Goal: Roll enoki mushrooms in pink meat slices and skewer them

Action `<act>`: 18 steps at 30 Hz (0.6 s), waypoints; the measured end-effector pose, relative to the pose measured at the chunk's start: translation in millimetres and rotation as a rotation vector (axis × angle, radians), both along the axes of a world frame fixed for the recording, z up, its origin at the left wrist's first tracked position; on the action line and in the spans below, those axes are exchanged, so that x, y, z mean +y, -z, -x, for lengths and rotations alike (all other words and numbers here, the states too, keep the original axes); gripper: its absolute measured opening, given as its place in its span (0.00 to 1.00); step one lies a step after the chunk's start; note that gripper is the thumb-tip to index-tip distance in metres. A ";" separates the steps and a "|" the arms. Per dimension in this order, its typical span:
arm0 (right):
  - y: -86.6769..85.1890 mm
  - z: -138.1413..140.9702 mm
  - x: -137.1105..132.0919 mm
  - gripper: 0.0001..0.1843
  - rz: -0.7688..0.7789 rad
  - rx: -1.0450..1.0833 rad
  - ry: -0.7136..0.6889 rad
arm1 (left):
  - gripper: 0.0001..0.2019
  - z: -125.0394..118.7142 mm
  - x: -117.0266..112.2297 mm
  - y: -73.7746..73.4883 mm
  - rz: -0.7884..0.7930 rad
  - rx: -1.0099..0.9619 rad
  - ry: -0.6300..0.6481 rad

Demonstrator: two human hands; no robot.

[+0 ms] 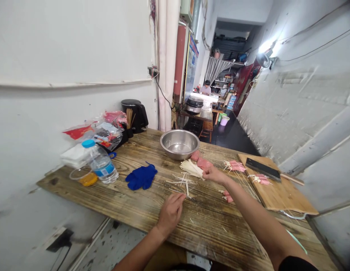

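My right hand [214, 175] has its fingers closed at the near end of a bundle of white enoki mushrooms [192, 168] lying on the wooden table. Pink meat slices [204, 163] lie just behind it, close to a steel bowl [179, 144]. Nearer to me, my left hand [171, 210] rests low over the table with its fingers drawn together. Its fingertips are beside loose enoki strands [184, 181]; whether they pinch one is hidden. Right of my hands are skewered meat rolls with enoki ends [234, 166], and more rolls [227, 196] partly behind my right forearm.
A cutting board [285, 192] at right carries a cleaver [262, 169] and further rolls [261, 179]. To the left are a blue glove [141, 176], a water bottle [100, 163], a plastic cup [86, 177], plastic bags and a black kettle [137, 116]. A person [205, 88] sits far back.
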State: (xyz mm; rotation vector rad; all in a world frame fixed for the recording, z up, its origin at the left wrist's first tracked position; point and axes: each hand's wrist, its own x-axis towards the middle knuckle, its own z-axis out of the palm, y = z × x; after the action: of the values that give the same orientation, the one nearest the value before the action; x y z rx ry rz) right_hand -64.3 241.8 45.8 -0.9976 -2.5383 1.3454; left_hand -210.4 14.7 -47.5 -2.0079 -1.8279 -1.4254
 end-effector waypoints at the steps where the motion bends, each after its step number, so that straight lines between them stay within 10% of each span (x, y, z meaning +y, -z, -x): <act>1: -3.0 -1.5 -4.6 0.08 0.011 -0.003 0.007 | 0.18 0.2 2.1 -3.5 -0.009 0.021 0.002; 9: 2.5 21.3 -61.2 0.08 -0.008 -0.148 0.217 | 0.16 8.3 1.1 -7.5 -0.030 0.019 -0.145; 18: 39.0 54.4 -106.7 0.15 -0.550 -0.519 0.147 | 0.18 9.0 -14.1 5.5 0.001 -0.007 -0.092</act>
State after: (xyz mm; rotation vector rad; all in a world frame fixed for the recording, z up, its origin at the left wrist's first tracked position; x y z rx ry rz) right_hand -118.7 135.1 6.8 -1.4930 -2.8478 0.3213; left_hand -219.4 0.6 -53.0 -1.8946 -1.8981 -1.4083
